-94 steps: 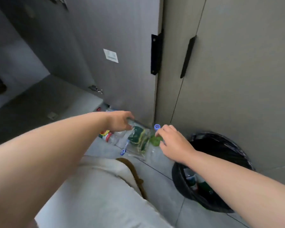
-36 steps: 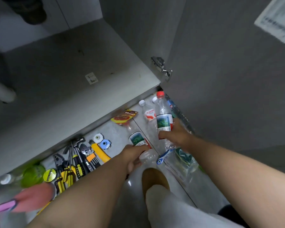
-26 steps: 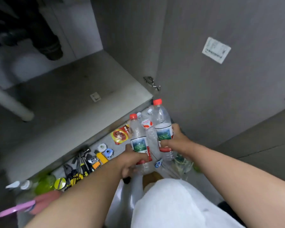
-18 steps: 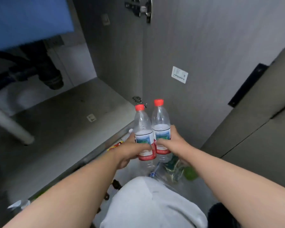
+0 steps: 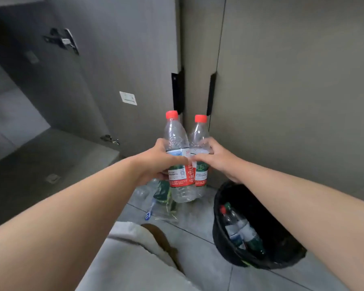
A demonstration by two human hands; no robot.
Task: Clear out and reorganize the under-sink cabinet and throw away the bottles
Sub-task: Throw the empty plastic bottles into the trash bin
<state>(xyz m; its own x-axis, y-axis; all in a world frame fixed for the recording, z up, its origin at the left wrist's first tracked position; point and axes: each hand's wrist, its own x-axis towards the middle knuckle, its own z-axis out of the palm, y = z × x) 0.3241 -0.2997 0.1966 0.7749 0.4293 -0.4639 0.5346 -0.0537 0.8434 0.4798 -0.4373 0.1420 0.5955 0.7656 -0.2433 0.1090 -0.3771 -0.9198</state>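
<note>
Your left hand [image 5: 156,164] is curled round the label band of the left bottle [image 5: 176,135], and your right hand [image 5: 219,158] round the right bottle [image 5: 199,133]. Both bottles are upright, sides touching, red caps above your knuckles. Holding them mid-body probably keeps the thin plastic steady and lets you carry two at once. The black bin [image 5: 218,244] sits below and to the right of your right grip (discarded bottles [image 5: 240,229] lie inside), so the drop looks near. Beneath your left grip, a clear bag [image 5: 162,198] rests on the floor.
</note>
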